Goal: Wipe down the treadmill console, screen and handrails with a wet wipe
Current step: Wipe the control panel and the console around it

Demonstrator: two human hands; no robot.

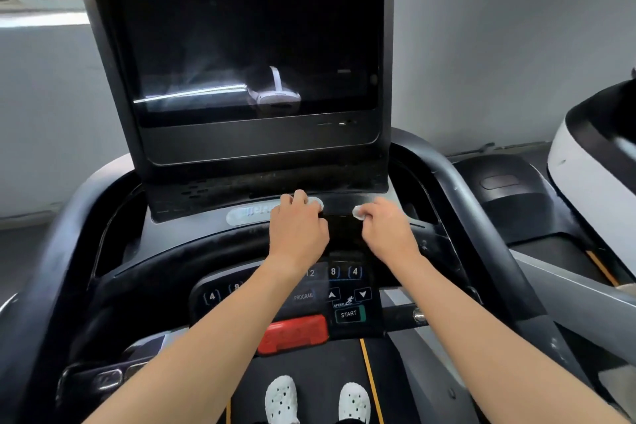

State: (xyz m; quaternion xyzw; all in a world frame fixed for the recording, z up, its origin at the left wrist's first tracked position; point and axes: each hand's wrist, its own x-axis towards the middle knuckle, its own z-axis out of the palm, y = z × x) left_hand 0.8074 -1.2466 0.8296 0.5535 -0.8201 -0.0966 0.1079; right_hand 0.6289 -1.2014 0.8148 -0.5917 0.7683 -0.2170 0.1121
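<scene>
Right hand (390,232), fingers curled, pinches wet wipe (358,213) on console (206,251) below screen (254,45). Left hand (297,229) curled alongside; contents cannot be determined.

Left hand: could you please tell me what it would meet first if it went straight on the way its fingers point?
Most likely the black perforated base of the screen housing, just beyond the left hand on the black treadmill console; depth is hard to judge.
</scene>
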